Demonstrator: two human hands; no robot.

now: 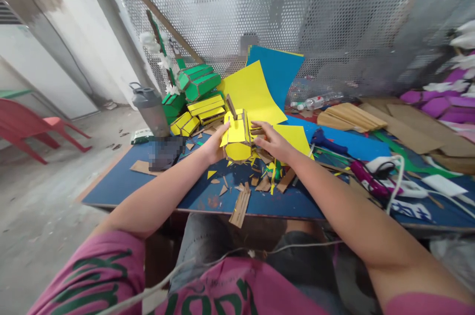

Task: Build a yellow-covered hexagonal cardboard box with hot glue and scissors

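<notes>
Grasps yellow box in left hand, closed along the 9 o'clock side. Carries right hand at 3 o'clock, half open, curled toward the box but not wrapped around it; cannot tell if touching at the near edge or just beside. Makes left hand the nearer one, with the box directly at 3 o'clock from that grip and at 9 o'clock from right hand. Seems to run long axis roughly 12 to 6, with flat end toward 6, so across the line between both hands; counts as the key relation here. Shows stick rising at the top of the box, leaning toward 11; cannot tell how fixed. Sits over blue table, between the hands, above scattered cardboard scraps at 6. Has yellow blocks near at 10 to 11, yellow sheet behind at 12 to 1, grey bottle farther off at 10. Puts glue gun at 3, beyond right hand, well apart from the box.
</notes>
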